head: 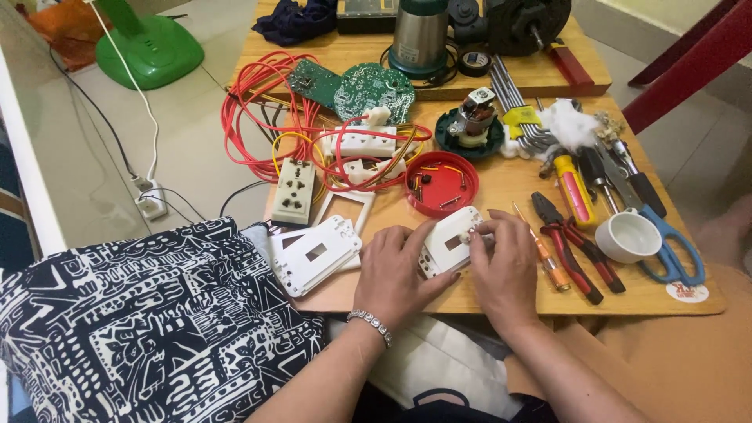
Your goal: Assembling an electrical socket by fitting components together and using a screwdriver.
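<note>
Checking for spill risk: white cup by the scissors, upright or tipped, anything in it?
Upright and empty: the white cup stands mouth up on the wooden table beside the blue scissors, its bare white inside showing.

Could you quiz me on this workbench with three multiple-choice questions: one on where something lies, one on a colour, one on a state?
1. Where is the white cup?
A. right of the pliers
B. on the floor
C. inside the red round cover

2. What colour are the scissors' handles?
A. green
B. blue
C. black

3. How is the white switch plate being handled?
A. lying untouched
B. held by one hand only
C. held by both hands

Answers: 1 A, it stands on the wooden table between pliers and scissors. 2 B, the loops are blue. 3 C, the left hand and right hand both grip it.
</note>
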